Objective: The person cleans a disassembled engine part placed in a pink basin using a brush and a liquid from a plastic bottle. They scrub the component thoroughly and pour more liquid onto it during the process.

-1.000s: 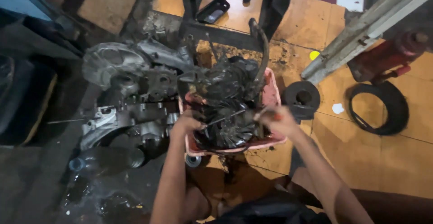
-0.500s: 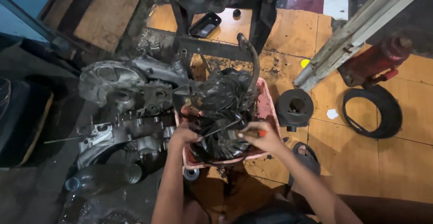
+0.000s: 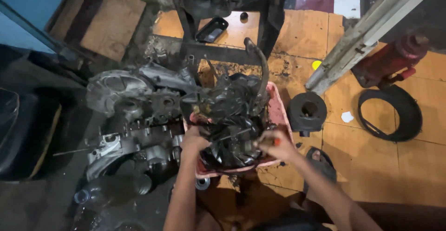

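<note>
Two hands crowd a greasy black engine part (image 3: pixel 230 124) sitting in a pink tray (image 3: pixel 280 115) on the tiled floor. An engine casing (image 3: pixel 134 115) hems the left edge; open tiles lie right. Left hand (image 3: pixel 194 140) presses its side, grip unclear; right hand (image 3: pixel 274 143) grasps a thin tool (image 3: pixel 237 135).

engine part (image 3: pixel 230 119) in tray (image 3: pixel 280 112), crankcase (image 3: pixel 134 119) left, rubber ring (image 3: pixel 392 112) right

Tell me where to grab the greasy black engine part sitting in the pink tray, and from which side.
Probably grip the greasy black engine part by its curved black pipe, coming from above: it arches clear over the pink tray, while the left hand and right hand crowd the near side.
</note>
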